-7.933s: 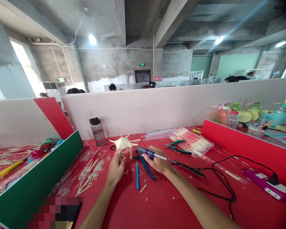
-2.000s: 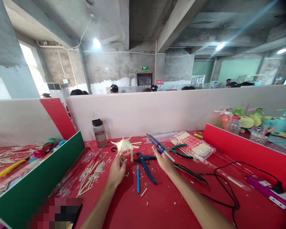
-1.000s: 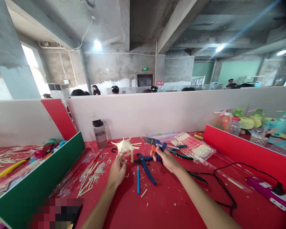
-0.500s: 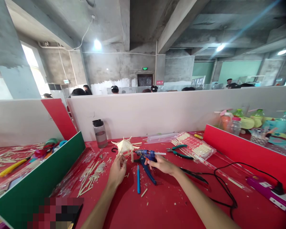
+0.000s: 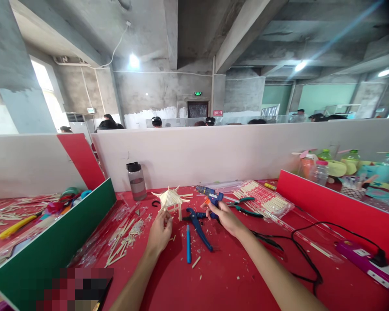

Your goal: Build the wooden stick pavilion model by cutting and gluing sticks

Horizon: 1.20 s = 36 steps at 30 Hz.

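A small pavilion model (image 5: pixel 169 199) made of pale wooden sticks stands on the red table, its pointed roof resting on thin posts. My left hand (image 5: pixel 161 226) pinches it at its near left side; the fingertips hide that part. To the right, my right hand (image 5: pixel 225 216) is wrapped around the handle of a blue glue gun (image 5: pixel 214 195), whose nozzle points up and left, apart from the model. Blue-handled cutters (image 5: pixel 199 231) lie on the table between my hands. A blue pen-like stick (image 5: pixel 188 244) lies just left of them.
Cut sticks (image 5: pixel 121 244) are scattered at left, near a water bottle (image 5: pixel 136 181). Green-handled pliers (image 5: pixel 249 207) and a stick pack (image 5: pixel 262 196) lie at right. A black cord (image 5: pixel 306 255) runs to a purple power strip (image 5: pixel 369 263). Green (image 5: pixel 68 233) and red (image 5: pixel 337 203) dividers flank the table.
My right hand has drawn the glue gun away from the model, to the right, and its nozzle has tipped upward. My left hand and the model have stayed in place.
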Available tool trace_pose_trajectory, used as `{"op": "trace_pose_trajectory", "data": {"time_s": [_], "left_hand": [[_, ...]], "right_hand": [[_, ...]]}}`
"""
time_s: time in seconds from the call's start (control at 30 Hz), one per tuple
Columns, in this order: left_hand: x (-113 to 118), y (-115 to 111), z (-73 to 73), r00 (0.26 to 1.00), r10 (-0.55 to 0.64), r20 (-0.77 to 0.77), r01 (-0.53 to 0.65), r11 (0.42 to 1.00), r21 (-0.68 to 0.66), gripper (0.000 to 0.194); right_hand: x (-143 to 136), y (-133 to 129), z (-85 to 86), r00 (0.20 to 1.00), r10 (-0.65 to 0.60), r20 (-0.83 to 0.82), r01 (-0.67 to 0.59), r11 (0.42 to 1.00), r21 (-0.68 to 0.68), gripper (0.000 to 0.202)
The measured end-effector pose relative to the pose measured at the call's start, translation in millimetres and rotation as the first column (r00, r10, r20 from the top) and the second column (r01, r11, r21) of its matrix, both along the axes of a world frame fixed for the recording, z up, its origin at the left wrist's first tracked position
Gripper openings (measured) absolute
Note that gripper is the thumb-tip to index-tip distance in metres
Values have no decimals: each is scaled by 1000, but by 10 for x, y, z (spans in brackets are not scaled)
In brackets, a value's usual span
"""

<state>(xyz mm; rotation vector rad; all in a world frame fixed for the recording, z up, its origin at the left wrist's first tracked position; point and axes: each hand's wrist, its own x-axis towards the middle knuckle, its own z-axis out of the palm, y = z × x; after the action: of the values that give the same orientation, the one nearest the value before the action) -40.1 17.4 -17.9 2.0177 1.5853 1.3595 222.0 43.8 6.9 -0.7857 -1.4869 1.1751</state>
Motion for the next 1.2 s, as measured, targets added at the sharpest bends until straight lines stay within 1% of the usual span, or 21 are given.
{"op": "trace_pose_trajectory", "data": {"time_s": [0.07,0.1,0.13,0.17,0.2,0.23,0.3,0.33,0.4,0.43,0.5,0.57,0.6,0.63,0.7,0.77,0.87,0.93,1.0,1.1,1.2], "left_hand": [[0,-1,4,1000,0,-4,0,1000,11,15],[-1,-1,7,1000,0,-5,0,1000,15,16],[-1,-1,10,1000,1,-5,-1,1000,17,16],[-1,-1,14,1000,3,-5,-3,1000,21,15],[-1,-1,16,1000,7,-7,-6,1000,25,15],[-1,-1,19,1000,9,-8,-9,1000,28,15],[1,-1,24,1000,10,-7,-10,1000,27,15],[2,-3,26,1000,7,-5,-7,1000,22,16],[4,-6,28,1000,-1,4,1,1000,11,15],[4,-8,28,1000,-4,10,4,1000,7,15],[2,-8,24,1000,-6,24,6,1000,2,15],[-5,-1,14,999,-5,33,5,1000,5,14],[-11,4,6,999,-5,33,4,1000,9,14],[-17,10,-1,1000,-6,30,6,1000,13,14],[-28,23,-14,1000,-13,23,13,1000,18,14],[-36,28,-18,1000,-19,20,19,1000,19,15],[-37,19,-4,999,-24,21,24,999,23,15],[-37,7,11,999,-32,29,31,999,30,15],[-42,0,23,998,-42,46,41,999,28,17],[-65,6,26,996,-54,70,53,999,6,19],[-94,18,24,995,-67,76,68,998,-8,20]], "right_hand": [[3,48,-38,998,-70,1,70,996,-53,44],[13,56,-49,997,-73,29,76,994,-85,44],[29,51,-51,996,-48,69,56,992,-117,44],[51,33,-44,994,7,107,9,989,-149,43],[77,5,-29,987,90,134,-64,981,-183,42],[105,-30,-7,972,185,142,-152,965,-212,40],[161,-103,46,928,354,115,-318,915,-248,35],[186,-132,72,912,400,95,-367,896,-249,33],[221,-160,116,911,409,55,-388,894,-224,29],[230,-158,130,924,380,36,-366,908,-203,27],[233,-125,145,964,265,-20,-265,952,-155,26],[227,-64,139,993,101,-68,-109,986,-128,26],[225,-28,127,998,15,-62,-23,992,-124,26],[227,11,110,997,-70,-14,68,991,-112,27],[245,89,62,963,-211,169,223,973,-55,27],[288,161,6,888,-312,337,321,946,30,25],[389,245,-61,792,-392,468,387,915,111,21],[465,282,-84,697,-448,560,430,886,174,21],[532,306,-95,584,-495,644,465,854,235,23],[609,323,-102,427,-523,738,488,820,299,28],[659,327,-110,309,-521,796,490,804,336,29]]}}
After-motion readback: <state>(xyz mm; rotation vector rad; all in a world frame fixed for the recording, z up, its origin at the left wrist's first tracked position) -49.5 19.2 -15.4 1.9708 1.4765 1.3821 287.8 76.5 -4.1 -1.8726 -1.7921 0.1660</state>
